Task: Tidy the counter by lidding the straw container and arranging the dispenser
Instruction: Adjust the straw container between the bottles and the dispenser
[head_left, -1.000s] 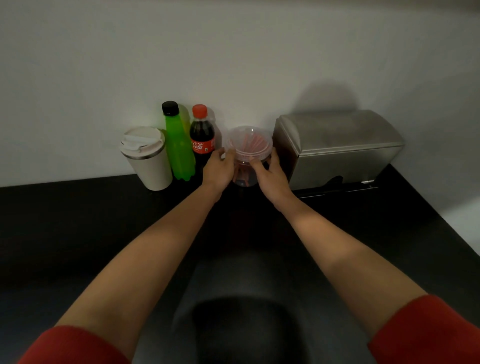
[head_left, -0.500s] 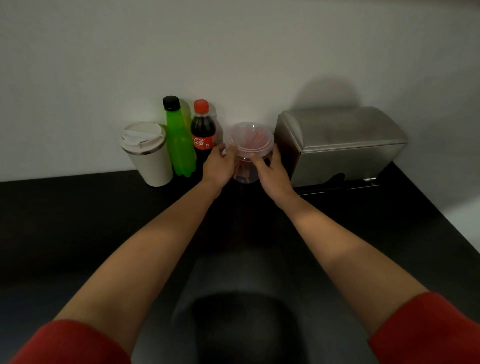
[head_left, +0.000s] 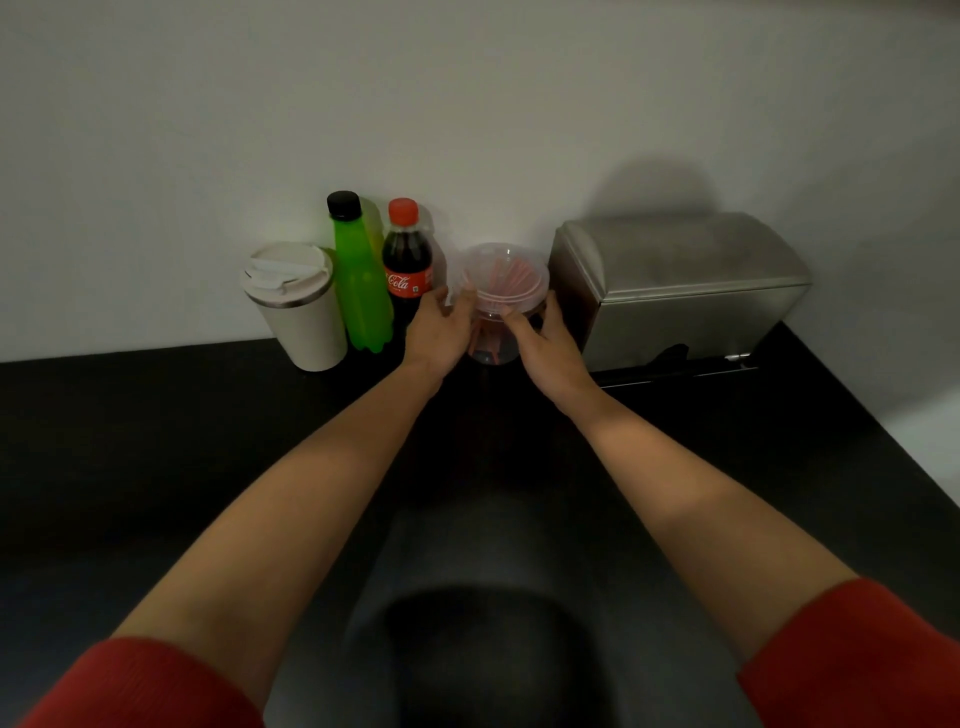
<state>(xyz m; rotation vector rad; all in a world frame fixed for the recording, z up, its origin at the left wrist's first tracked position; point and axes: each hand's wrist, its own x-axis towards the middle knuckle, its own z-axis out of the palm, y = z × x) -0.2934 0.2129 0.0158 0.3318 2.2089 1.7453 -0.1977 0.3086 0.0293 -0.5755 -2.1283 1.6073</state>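
Probably light and thin-walled, easily squeezed out of round; best held low on the sides while pressing gently around the rim. Clear round plastic straw container (head_left: 503, 306) with a domed clear lid (head_left: 506, 270) on top, pinkish-red straws visible inside. Standing on the black counter (head_left: 156, 441) against the wall, between the red-capped cola bottle (head_left: 408, 265) and the brushed steel box-shaped dispenser (head_left: 680, 291). Left hand (head_left: 436, 332) and right hand (head_left: 550, 348) cupped around the sides, fingertips at the lid's rim. Unclear whether fully snapped down.

Left hand (head_left: 436, 332) and right hand (head_left: 550, 348) cupping lidded straw container (head_left: 503, 280), dispenser (head_left: 680, 291) beside
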